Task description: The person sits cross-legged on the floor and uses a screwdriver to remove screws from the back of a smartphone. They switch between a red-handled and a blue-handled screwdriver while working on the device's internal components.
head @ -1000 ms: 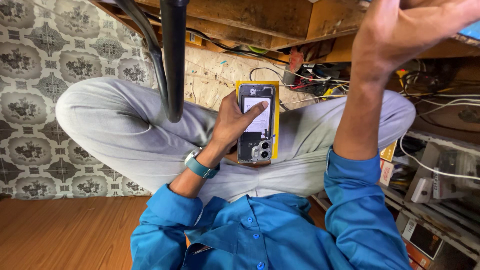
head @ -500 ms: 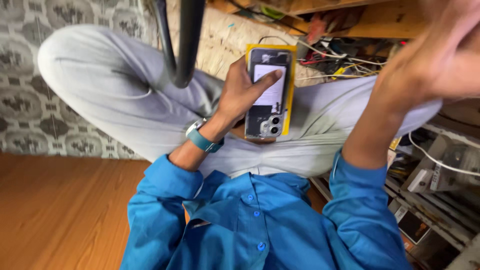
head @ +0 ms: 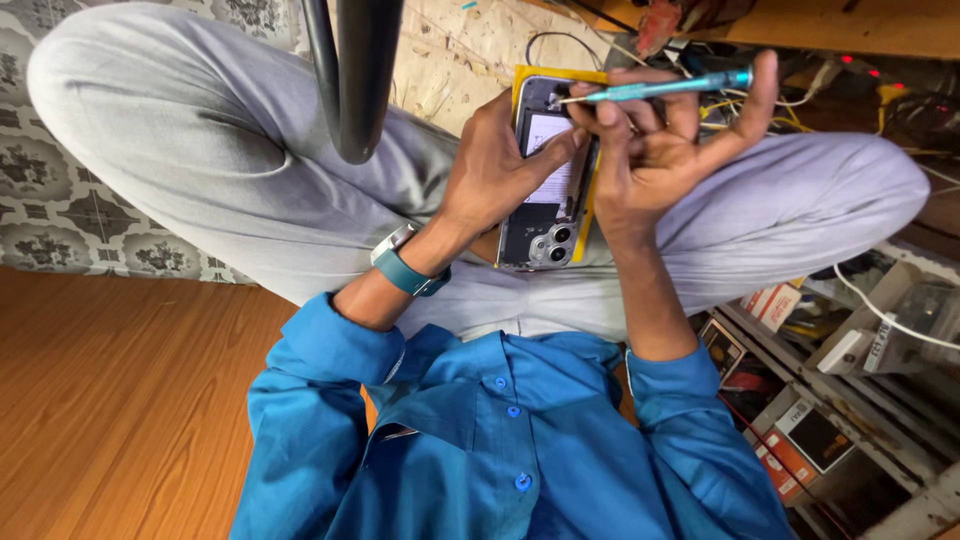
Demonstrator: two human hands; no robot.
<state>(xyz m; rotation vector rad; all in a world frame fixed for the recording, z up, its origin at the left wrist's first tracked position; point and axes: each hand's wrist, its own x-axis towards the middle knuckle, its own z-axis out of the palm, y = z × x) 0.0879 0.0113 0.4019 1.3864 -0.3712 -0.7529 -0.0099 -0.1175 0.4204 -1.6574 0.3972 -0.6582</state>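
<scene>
Clearly mid-job, the left hand grips the opened phone on the lap over a yellow mat, the right hand pinching a teal screwdriver, reassembly not yet done.

Soft, even light fills the room, bright enough that nothing is lost across the middle of the frame. It seems to come from above and a little in front; the trousers look pale and nearly washed out at upper left, with gentle folds of shade. The phone catches a mild sheen on its back, no hard glare. Shadows are faint under both hands. The dark pole at top centre is close and soft, out of focus. The lower right, around the shelves, sinks into dimness. Edges bend slightly, wide-lens style; the shirt at the bottom is sharp.
</scene>
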